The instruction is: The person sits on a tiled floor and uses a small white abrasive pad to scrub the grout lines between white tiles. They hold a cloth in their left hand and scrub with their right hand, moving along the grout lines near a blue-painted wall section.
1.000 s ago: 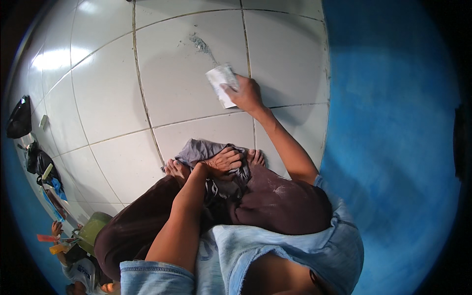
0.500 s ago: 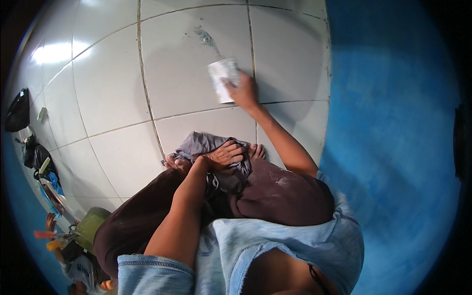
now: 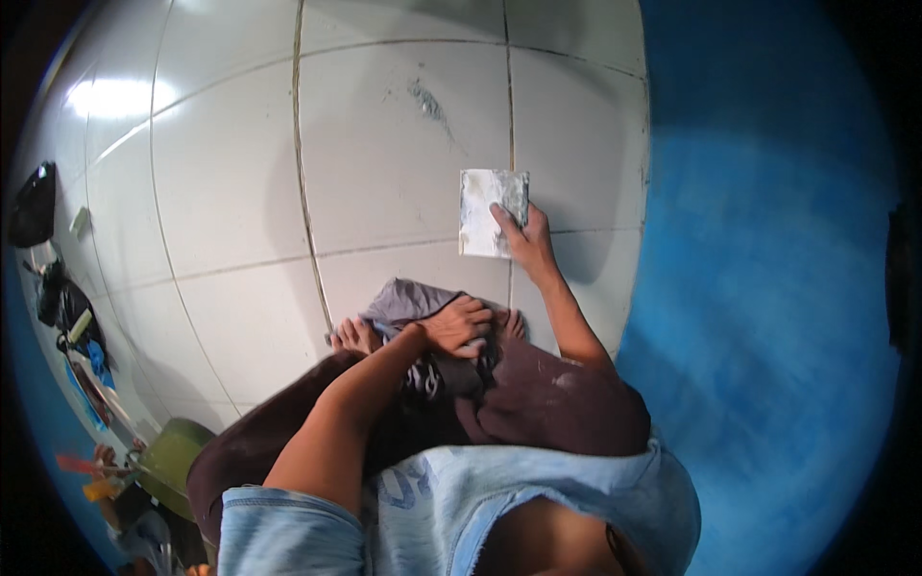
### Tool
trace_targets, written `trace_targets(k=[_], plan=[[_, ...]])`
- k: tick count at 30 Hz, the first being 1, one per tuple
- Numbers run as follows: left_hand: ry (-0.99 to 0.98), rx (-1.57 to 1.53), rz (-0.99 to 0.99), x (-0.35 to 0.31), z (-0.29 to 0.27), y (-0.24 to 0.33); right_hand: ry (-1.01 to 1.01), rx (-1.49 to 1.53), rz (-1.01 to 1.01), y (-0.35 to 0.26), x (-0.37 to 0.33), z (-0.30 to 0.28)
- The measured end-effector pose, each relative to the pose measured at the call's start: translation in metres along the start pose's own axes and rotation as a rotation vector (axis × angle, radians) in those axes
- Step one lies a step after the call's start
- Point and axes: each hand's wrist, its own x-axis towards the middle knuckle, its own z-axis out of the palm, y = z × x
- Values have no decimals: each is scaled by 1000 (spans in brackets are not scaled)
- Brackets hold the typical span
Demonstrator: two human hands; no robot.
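My right hand (image 3: 530, 236) grips the right side of a stiff white card (image 3: 477, 226), thumb on top. Grey-white smears cover part of the card, which is over the tiled floor (image 3: 384, 202). Beyond it, a small patch of grey residue (image 3: 424, 99) lies on a tile, with a faint trail leading toward the card. My left hand (image 3: 459, 328) rests between my knees, its fingers curled on a bunched grey cloth (image 3: 408, 299). The lower part of the cloth is lost in the dark folds of my trousers. My bare feet show on either side of it.
A blue wall (image 3: 768, 240) rises along the right. At far left are a black bag (image 3: 35, 206), a small pale block (image 3: 80, 222) and more dark plastic bags (image 3: 60, 300). A green bucket (image 3: 175, 456) stands at lower left, beside another person's hand (image 3: 104, 459).
My right hand has drawn the card back toward me and to the right, away from the residue. My left hand stays on the cloth. The view has shifted slightly.
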Motion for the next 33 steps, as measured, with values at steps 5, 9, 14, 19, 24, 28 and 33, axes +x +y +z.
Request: trace_targets(k=[5,9,14,19,24,28,33], plan=[[313,-299,-601,61,-43,-24,38,565,181,-18,-11,-32],[502,-968,-651,57,-98,-50,182,412,64,-24,-17,-39],[587,-829,-700,71,-129,-33,201,341,53,-23,-20,-37],[567,-714,-763,81,-124,-23,216,85,6,-24,-22,-42],[529,-786,-719,76,-123,-30,161,99,12,-36,-25,-41],[387,-698,-686,83,-151,-22,113,110,9,-36,-29,-42],[243,-782,-563,65,-192,-33,-112,-137,-125,-47,-26,-23]])
